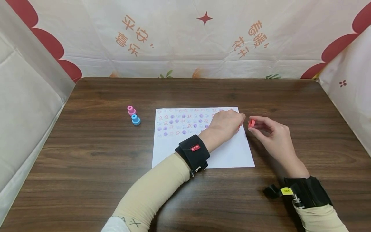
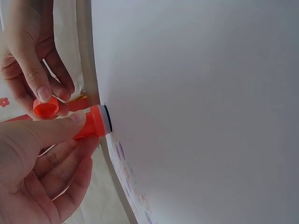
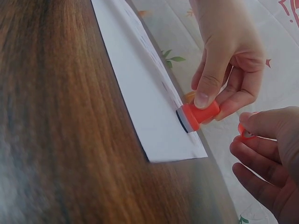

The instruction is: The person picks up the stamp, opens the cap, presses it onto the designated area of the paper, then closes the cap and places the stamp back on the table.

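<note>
Between thumb and fingers, my left hand [image 1: 224, 124] pinches a red stamp [image 2: 97, 122] by its handle. The stamp's dark face is turned to the white sheet of paper [image 1: 179, 151], at or very near its surface; whether it touches, I cannot tell. Rows of small purple, red and blue prints [image 1: 183, 121] cover the upper part of the sheet. Just right of the paper, my right hand [image 1: 276, 137] holds a small red cap [image 1: 251, 123] between thumb and index finger, its hollow side showing in the left wrist view. From the head view, the left hand mostly hides the stamp.
A pink stamp [image 1: 131, 110] and a blue stamp [image 1: 136, 120] stand side by side left of the paper. All lie on a dark wooden table [image 1: 95, 167]. A printed white cloth [image 1: 179, 38] hangs behind the table's far edge.
</note>
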Tool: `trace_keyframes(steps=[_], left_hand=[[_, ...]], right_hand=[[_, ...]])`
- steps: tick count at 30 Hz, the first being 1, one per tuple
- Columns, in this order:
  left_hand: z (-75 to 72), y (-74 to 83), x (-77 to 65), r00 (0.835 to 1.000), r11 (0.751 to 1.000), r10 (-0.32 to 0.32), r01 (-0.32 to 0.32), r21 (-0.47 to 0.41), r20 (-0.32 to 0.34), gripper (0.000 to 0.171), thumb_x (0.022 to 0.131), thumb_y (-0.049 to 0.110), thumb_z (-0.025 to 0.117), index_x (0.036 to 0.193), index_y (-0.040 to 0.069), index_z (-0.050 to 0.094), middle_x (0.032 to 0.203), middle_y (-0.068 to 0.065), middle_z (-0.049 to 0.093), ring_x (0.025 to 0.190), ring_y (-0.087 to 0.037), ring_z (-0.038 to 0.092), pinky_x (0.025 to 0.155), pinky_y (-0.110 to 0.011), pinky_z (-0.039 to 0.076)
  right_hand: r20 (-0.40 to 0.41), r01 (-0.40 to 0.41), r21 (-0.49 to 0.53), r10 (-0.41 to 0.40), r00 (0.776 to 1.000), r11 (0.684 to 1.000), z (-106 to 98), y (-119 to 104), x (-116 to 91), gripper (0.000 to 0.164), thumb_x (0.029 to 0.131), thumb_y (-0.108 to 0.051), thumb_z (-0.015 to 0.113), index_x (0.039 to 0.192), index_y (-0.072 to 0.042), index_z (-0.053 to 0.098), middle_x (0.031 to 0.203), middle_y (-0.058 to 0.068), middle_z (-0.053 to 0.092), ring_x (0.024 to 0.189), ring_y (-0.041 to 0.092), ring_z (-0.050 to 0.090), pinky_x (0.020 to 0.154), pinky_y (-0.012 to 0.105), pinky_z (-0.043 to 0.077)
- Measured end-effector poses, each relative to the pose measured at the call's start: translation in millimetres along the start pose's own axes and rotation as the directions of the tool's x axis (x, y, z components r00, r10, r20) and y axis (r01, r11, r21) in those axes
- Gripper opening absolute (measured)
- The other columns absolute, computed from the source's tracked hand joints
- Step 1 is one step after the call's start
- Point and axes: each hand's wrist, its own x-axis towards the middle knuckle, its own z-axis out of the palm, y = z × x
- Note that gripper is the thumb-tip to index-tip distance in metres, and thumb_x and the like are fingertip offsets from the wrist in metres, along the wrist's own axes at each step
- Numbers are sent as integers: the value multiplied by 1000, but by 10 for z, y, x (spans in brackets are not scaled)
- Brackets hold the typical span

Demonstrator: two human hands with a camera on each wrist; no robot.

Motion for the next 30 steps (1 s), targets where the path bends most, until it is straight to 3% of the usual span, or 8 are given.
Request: trace_keyframes(steps=[10, 30], left_hand=[[12, -2, -15, 1000, 1000, 16, -16, 16, -14, 27, 89, 24, 67, 116, 20, 65, 89, 5, 70, 73, -10, 60, 60, -21, 54], [-31, 10, -17, 1000, 999, 25, -26, 42, 18, 31, 92, 25, 63, 123, 20, 60, 103, 4, 70, 75, -9, 60, 63, -24, 55]], right_hand=[[-4, 6, 6, -6, 1000, 1000, 14, 2, -1, 45, 69, 6, 80, 112, 0, 67, 95, 17, 73, 84, -14, 56, 79, -3, 41], [6, -4, 18, 4, 1000, 1000, -11, -18, 43, 45, 69, 7, 80, 112, 0, 67, 96, 18, 72, 83, -14, 56, 78, -3, 41]])
